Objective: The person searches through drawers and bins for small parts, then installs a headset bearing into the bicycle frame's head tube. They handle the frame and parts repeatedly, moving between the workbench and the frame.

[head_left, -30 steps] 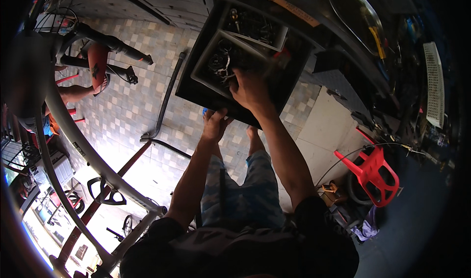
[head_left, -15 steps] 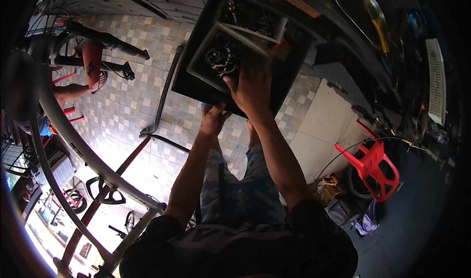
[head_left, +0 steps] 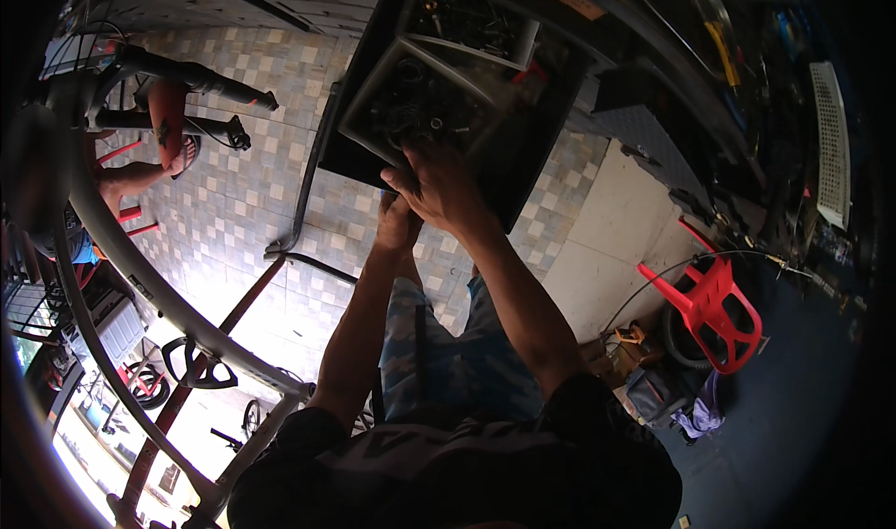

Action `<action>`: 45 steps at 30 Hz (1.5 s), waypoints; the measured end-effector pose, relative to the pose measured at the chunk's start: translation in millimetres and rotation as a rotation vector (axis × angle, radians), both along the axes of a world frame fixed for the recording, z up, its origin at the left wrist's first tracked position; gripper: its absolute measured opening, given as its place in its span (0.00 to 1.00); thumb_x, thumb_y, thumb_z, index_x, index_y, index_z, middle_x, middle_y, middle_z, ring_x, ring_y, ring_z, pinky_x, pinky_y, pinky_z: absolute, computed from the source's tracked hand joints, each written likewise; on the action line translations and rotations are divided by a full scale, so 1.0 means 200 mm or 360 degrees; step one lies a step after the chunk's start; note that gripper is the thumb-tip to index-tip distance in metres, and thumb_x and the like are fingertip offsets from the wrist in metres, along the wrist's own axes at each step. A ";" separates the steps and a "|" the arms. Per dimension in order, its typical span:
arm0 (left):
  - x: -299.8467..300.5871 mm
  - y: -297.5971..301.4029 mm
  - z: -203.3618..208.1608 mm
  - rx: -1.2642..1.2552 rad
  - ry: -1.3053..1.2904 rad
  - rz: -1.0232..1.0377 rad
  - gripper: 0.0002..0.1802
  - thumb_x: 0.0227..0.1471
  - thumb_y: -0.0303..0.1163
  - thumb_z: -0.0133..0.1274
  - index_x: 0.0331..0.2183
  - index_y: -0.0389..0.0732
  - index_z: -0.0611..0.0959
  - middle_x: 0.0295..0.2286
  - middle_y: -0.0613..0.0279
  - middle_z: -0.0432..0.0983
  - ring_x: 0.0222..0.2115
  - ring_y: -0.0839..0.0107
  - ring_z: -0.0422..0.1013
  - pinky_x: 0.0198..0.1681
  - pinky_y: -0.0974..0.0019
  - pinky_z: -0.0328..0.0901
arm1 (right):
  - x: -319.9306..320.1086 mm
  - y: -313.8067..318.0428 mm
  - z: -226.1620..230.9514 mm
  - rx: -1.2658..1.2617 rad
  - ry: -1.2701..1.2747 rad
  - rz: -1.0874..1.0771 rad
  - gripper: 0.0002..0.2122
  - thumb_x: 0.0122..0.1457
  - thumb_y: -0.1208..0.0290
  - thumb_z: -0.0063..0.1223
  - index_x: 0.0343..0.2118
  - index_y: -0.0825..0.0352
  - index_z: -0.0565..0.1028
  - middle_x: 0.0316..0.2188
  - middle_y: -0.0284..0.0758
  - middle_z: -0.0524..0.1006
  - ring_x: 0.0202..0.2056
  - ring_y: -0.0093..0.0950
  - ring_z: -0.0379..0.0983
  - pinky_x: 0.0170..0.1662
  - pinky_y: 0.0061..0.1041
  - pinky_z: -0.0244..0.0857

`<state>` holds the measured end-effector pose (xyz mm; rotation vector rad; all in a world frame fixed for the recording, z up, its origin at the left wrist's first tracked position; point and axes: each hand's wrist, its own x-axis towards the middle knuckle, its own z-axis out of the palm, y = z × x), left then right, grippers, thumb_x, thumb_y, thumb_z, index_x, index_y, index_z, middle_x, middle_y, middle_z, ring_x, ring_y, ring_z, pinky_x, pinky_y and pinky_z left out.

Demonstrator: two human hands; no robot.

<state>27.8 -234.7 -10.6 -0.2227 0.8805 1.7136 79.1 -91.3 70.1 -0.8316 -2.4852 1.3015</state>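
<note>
A black drawer [head_left: 537, 146] is pulled out in front of me. In it stands a light-rimmed bin [head_left: 369, 142] of dark small parts, a small ring [head_left: 436, 124] among them. My right hand [head_left: 437, 186] reaches over the bin's near edge, thumb spread from the fingers; the fingertips are in shadow among the parts. Just below the drawer's front, my left hand [head_left: 398, 223] is raised and looks closed, partly covered by the right hand. What it holds, if anything, is hidden.
Behind the bin is a second bin [head_left: 523, 53] of small parts. To the left are a bicycle frame [head_left: 173, 300], a fork [head_left: 187, 72] and another person's leg [head_left: 131, 179]. A red plastic chair [head_left: 719, 310] lies on the right, near a grey bag [head_left: 653, 396].
My right hand has drawn back toward me and left, uncovering more of the bin, and now overlaps my left hand. The shiny bracket-like parts in the bin no longer show.
</note>
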 end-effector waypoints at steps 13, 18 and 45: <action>-0.02 0.01 0.03 -0.0100 0.0015 -0.0123 0.36 0.58 0.36 0.61 0.65 0.43 0.68 0.56 0.58 0.72 0.58 0.61 0.71 0.62 0.47 0.69 | -0.10 0.09 -0.14 0.0697 -0.0294 -0.0248 0.43 0.68 0.34 0.47 0.64 0.78 0.69 0.54 0.60 0.76 0.56 0.58 0.73 0.66 0.56 0.58; -0.01 -0.03 -0.03 -0.0023 0.0030 -0.0131 0.40 0.59 0.44 0.66 0.64 0.37 0.68 0.57 0.56 0.73 0.58 0.60 0.72 0.62 0.52 0.70 | -0.07 0.05 -0.07 -0.0016 -0.0187 0.0094 0.42 0.69 0.35 0.45 0.67 0.76 0.65 0.59 0.61 0.72 0.60 0.57 0.70 0.65 0.49 0.64; -0.01 0.01 0.03 -0.0139 0.0033 -0.0070 0.33 0.57 0.34 0.64 0.62 0.46 0.73 0.56 0.61 0.73 0.58 0.62 0.69 0.61 0.44 0.67 | 0.02 0.23 -0.18 0.1267 -0.0888 -0.0179 0.20 0.55 0.71 0.62 0.52 0.67 0.79 0.40 0.37 0.81 0.50 0.36 0.75 0.65 0.53 0.56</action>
